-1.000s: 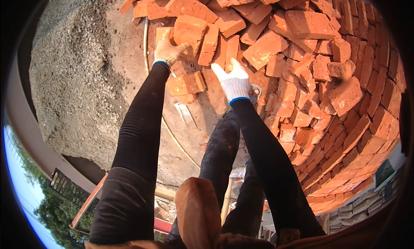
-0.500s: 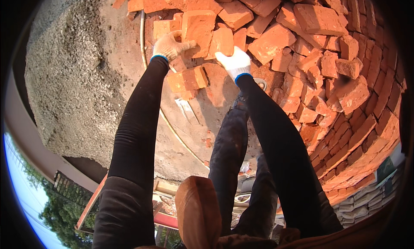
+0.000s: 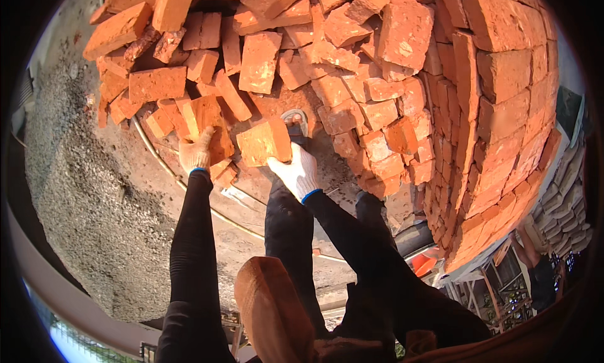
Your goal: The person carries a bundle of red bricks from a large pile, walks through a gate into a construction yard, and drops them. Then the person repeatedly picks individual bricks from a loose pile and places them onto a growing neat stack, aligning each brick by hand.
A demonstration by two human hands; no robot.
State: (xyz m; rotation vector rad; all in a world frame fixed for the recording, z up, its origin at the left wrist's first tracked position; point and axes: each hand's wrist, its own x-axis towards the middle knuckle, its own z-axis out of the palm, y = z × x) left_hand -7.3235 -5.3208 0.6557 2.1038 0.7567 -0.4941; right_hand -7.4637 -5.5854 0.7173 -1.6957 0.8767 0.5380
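Note:
My left hand (image 3: 195,152), in a pale knit work glove with a blue cuff, is closed on the near end of an orange-red brick (image 3: 212,119). That brick is tilted in front of the pile, over a smaller piece of brick (image 3: 223,173). In a white glove, my right hand (image 3: 298,172) grips another brick (image 3: 261,143) by its near right corner, the thumb on its upper face. The brick is held above the ground, close to my shoe (image 3: 294,121). The fingers beneath both bricks are hidden.
A loose heap of bricks (image 3: 261,58) lies ahead. A tall stacked brick wall (image 3: 503,136) rises on the right. Grey gravel (image 3: 94,193) spreads along the left, and a pale hose (image 3: 236,224) runs over the ground. Grey stacked slabs (image 3: 563,206) stand at the far right.
The view has swung toward the brick wall on the right. Both bricks have come away from the heap in my hands, and the right one has been turned on its side.

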